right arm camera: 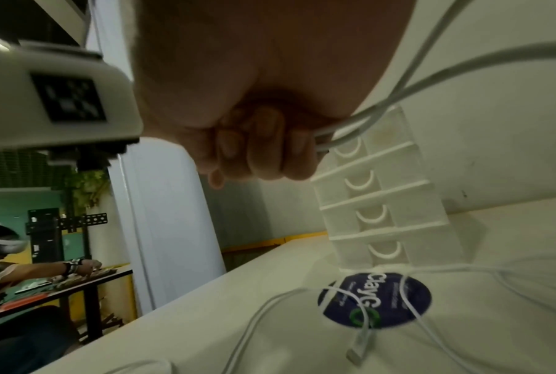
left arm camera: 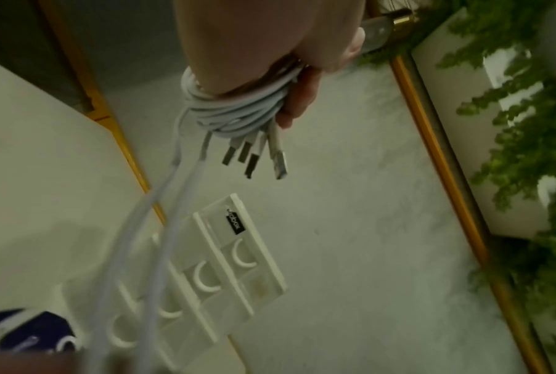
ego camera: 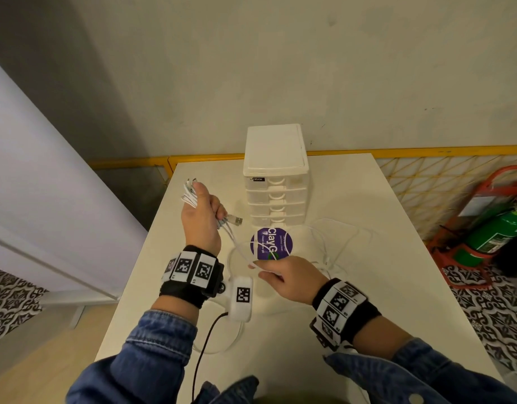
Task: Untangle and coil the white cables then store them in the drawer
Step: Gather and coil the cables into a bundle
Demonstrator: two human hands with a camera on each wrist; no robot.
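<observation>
My left hand (ego camera: 203, 212) is raised over the table's left side and grips a coil of white cables (ego camera: 189, 195) wound round its fingers (left arm camera: 299, 101). The same coil (left arm camera: 235, 113) shows several USB plugs (left arm camera: 254, 157) hanging from it. Two white strands (ego camera: 236, 240) run from the coil down to my right hand (ego camera: 283, 275), which pinches them in curled fingers (right arm camera: 263, 151). More loose white cable (ego camera: 333, 246) lies on the table to the right. A white drawer unit (ego camera: 274, 176) stands at the back with all its drawers closed.
A round purple sticker (ego camera: 271, 244) marks the white table (ego camera: 368, 301) in front of the drawer unit. A yellow railing (ego camera: 426, 150) runs behind the table. A green extinguisher (ego camera: 496, 231) stands on the floor at the right. Another person (right arm camera: 1, 265) sits at a far desk.
</observation>
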